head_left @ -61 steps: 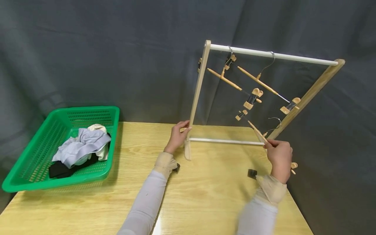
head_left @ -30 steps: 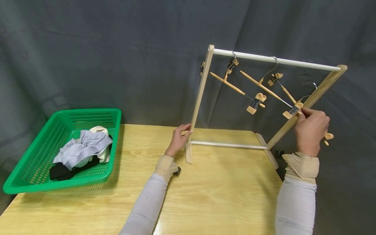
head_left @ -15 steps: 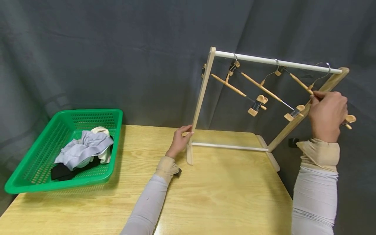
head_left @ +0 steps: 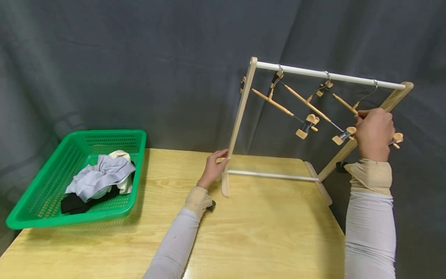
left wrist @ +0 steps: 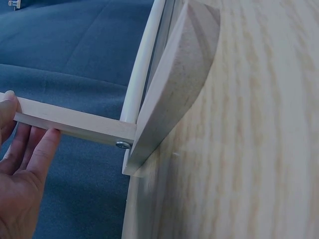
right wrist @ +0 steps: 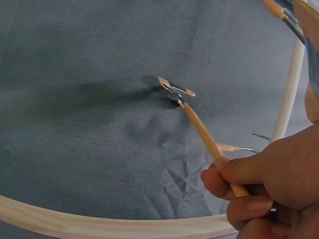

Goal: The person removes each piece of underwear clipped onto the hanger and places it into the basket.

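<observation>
A small wooden garment rack (head_left: 239,116) with a white top rail (head_left: 303,71) stands on the table. My left hand (head_left: 211,168) holds the lower part of its left post, thumb on one side and fingers on the other, as the left wrist view shows. In my right hand (head_left: 375,133) is the wooden bar of a clip hanger (right wrist: 202,130), gripped near its middle. Its hook meets the rail toward the right end. Two more clip hangers, a left one (head_left: 273,102) and a middle one (head_left: 308,102), hang from the rail without clothes.
To the left, a green plastic basket (head_left: 140,170) holds a heap of light grey (head_left: 104,174), cream and black cloth. A dark curtain (head_left: 174,77) hangs behind the wooden table (head_left: 271,240). The rack stands near the table's right edge.
My right hand has lifted the clip hanger from low inside the rack up to the rail, then moved slightly left, bringing its hook to the rail. My left hand stays on the post.
</observation>
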Demonstrator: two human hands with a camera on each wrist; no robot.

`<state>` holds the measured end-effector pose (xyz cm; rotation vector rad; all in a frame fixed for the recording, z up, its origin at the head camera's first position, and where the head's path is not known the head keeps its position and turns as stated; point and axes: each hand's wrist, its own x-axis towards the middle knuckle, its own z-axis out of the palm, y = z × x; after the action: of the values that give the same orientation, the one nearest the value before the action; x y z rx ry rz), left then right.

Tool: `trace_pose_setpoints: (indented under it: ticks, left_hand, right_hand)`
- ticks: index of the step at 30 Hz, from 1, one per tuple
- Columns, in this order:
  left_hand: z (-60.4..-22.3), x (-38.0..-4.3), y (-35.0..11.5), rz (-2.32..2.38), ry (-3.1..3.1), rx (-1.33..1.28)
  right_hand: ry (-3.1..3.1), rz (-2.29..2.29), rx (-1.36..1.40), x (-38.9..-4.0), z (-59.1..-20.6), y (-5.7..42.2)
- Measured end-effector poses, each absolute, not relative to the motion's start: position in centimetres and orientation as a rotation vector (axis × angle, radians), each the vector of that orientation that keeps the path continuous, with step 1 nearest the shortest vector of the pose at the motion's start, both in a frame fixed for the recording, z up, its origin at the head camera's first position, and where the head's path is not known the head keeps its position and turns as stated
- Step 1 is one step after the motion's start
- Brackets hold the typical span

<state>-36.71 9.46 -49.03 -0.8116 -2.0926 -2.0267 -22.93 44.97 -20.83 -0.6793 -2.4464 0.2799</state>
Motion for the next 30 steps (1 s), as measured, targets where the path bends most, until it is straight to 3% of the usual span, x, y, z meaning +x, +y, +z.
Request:
trace_pose_setpoints:
  ticks: [8,17,24,30]
  left_hand:
    - [-49.3,-36.9,8.9,-2.03,-2.103,-0.797]
    - [-46.6,-34.6,7.7,-2.006,-2.14,-0.884]
    - [-46.1,-33.6,8.3,-2.026,-2.151,-0.872]
    - [-47.2,-35.1,9.6,-2.051,-2.136,-0.814]
  right_hand:
    - [-2.43,0.218,-0.639,-23.4,-21.7,44.6]
    - [-2.461,0.109,-0.424,-22.9,-23.7,44.5]
    - [-2.341,0.22,-0.43,-20.1,-26.5,42.7]
    - [-2.235,0.288,-0.324,-18.2,-30.4,39.6]
